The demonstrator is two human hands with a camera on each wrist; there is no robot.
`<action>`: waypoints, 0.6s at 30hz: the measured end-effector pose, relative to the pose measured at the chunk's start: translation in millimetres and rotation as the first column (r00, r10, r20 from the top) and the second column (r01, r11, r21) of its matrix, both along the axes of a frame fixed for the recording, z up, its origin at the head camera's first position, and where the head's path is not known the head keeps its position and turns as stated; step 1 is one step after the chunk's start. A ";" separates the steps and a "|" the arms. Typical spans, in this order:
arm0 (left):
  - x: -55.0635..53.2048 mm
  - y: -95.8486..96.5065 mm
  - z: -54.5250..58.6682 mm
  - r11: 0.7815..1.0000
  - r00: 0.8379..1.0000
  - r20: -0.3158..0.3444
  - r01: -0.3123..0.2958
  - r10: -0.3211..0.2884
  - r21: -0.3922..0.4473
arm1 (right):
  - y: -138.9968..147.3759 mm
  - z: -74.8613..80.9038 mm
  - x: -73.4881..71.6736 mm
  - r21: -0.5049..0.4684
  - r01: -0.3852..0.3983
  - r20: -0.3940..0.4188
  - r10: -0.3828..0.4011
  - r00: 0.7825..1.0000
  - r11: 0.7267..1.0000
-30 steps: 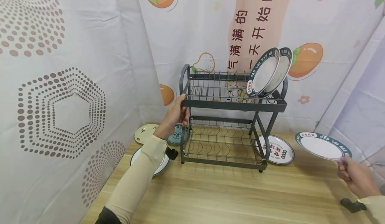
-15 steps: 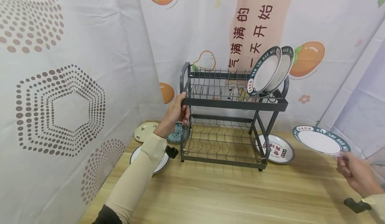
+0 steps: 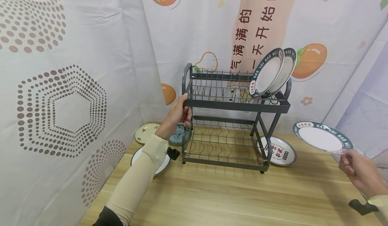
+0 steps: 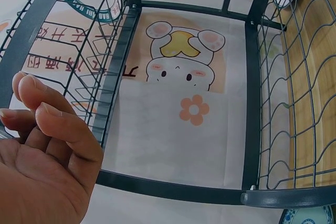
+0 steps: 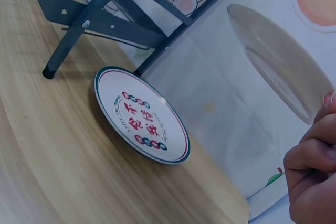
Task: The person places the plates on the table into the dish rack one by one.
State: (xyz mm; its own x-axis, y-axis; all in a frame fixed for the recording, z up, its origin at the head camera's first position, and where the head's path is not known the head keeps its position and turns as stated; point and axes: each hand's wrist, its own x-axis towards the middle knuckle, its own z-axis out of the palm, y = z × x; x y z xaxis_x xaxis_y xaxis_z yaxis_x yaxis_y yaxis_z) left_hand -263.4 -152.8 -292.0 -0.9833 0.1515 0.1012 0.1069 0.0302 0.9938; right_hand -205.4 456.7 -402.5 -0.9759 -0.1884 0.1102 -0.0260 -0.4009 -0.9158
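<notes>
My left hand [image 3: 178,113] grips the left front corner of the upper tier of a dark grey two-tier dish rack [image 3: 236,105]. In the left wrist view its fingers [image 4: 58,121] curl beside the rack's bar. Out to the right, my right hand [image 3: 357,168] pinches the rim of a white plate with a green lettered border [image 3: 322,138], held in the air, face up and tilted. Its pale underside shows in the right wrist view. Two matching plates lean upright at the right end of the upper tier, a front one [image 3: 268,74] and one behind it [image 3: 290,61].
A plate with red characters [image 3: 282,152] lies on the wooden table [image 3: 212,195] by the rack's right legs. Left of the rack lie a cream plate [image 3: 146,133], a blue patterned plate [image 3: 177,135] and a dark-rimmed white plate [image 3: 164,165], partly behind my sleeve. Printed curtains hang behind.
My right hand has lifted the plate a little and brought it slightly left, toward the rack. The left hand keeps its grip at the rack's corner.
</notes>
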 end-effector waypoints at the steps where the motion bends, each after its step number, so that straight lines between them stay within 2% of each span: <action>1: 0.1 0.1 0.1 1.000 1.000 0.000 0.001 -0.001 0.000 | -0.5 1.6 0.8 0.005 0.001 -0.001 -0.001 1.000 1.000; 6: 1.0 0.5 0.1 1.000 1.000 0.005 0.003 -0.003 0.006 | -2.6 8.8 6.1 0.032 0.030 -0.003 -0.030 1.000 0.999; 11: 1.6 0.3 -0.3 1.000 1.000 0.014 0.005 -0.005 0.004 | -6.4 15.5 10.5 0.085 0.041 -0.048 -0.037 0.998 0.995; 14: 1.6 0.5 -0.1 1.000 1.000 0.012 0.004 -0.004 0.002 | -9.4 20.5 11.9 0.093 0.023 -0.081 -0.016 0.997 0.995; 18: 0.8 0.8 0.0 1.000 1.000 0.003 0.006 -0.006 0.003 | -13.7 27.9 13.3 0.050 -0.007 -0.105 0.012 0.994 0.999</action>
State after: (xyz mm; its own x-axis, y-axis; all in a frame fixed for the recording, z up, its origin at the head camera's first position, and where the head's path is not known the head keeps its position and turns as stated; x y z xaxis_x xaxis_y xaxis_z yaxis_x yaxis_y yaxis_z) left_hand -262.7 -151.9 -292.0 -0.9826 0.1573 0.0987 0.1040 0.0263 0.9942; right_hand -192.1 443.0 -374.6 -0.9574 -0.2053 0.2028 -0.1201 -0.3556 -0.9269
